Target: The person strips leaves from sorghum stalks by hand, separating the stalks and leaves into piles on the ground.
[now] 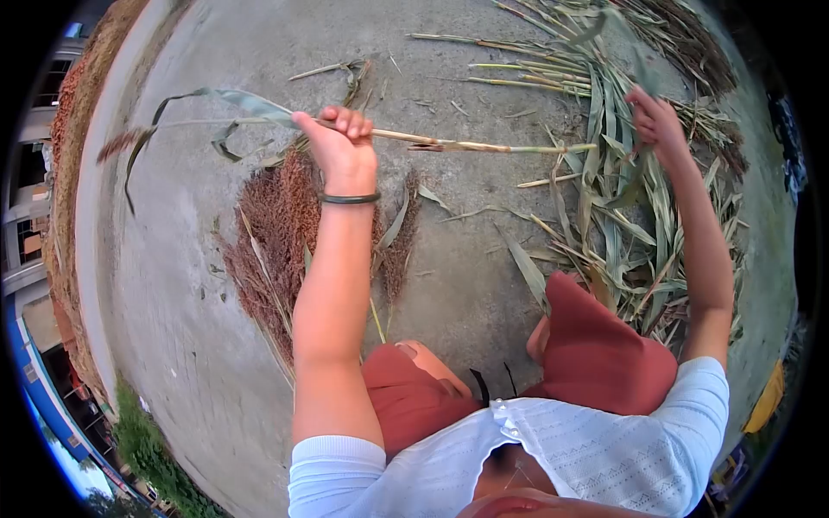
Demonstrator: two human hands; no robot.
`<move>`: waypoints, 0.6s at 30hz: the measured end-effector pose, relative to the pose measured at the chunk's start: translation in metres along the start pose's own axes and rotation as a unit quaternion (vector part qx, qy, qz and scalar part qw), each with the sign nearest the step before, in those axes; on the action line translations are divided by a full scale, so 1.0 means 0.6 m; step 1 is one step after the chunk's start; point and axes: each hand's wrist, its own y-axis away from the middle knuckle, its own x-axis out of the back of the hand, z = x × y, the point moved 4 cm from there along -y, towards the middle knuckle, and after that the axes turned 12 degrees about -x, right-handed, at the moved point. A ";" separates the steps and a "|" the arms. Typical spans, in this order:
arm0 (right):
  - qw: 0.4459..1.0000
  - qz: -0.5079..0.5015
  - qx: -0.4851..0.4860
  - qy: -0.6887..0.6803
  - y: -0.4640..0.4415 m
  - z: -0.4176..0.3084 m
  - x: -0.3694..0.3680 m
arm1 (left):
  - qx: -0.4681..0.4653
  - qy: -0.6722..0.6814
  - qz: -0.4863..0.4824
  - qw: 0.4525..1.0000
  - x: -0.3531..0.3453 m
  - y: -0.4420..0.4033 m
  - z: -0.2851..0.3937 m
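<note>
My left hand (344,142), with a dark band round its wrist, is closed round a sorghum stalk (484,147). The stalk lies nearly level across the view, its brown seed head (121,144) at the far left and its bare end at the right. Long green leaves hang from its left part. My right hand (654,125) is raised at the upper right, fingers closed on a green leaf (641,73) that looks slightly blurred. Below my left hand, a pile of reddish-brown sorghum heads (281,229) rests on the ground, partly hidden by my forearm.
Stripped leaves (617,233) and cut stalks (535,76) are heaped at the right. Darker seed heads (691,43) lie at the upper right. Leaf scraps are scattered over the concrete ground (458,259). A grain-covered strip (73,173) and buildings run along the left edge.
</note>
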 end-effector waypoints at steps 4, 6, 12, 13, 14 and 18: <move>0.951 -0.143 0.142 0.234 0.001 -0.069 -0.368 | 0.055 -0.036 -0.049 0.997 -0.055 0.092 -0.087; 0.948 -0.175 0.114 0.241 0.015 -0.098 -0.443 | 0.086 -0.053 -0.030 0.994 -0.057 0.138 -0.113; 0.959 -0.189 -0.036 0.210 -0.009 -0.028 -0.514 | 0.072 -0.091 -0.078 0.990 -0.062 0.194 -0.111; 0.965 -0.203 -0.015 0.167 -0.008 -0.034 -0.515 | 0.072 -0.125 -0.108 0.984 -0.063 0.197 -0.112; 0.969 -0.215 0.005 0.121 -0.007 -0.039 -0.515 | 0.074 -0.159 -0.138 0.975 -0.063 0.199 -0.113; 0.975 -0.134 0.088 0.154 -0.009 -0.076 -0.469 | -0.008 -0.285 -0.086 0.955 -0.022 0.138 -0.116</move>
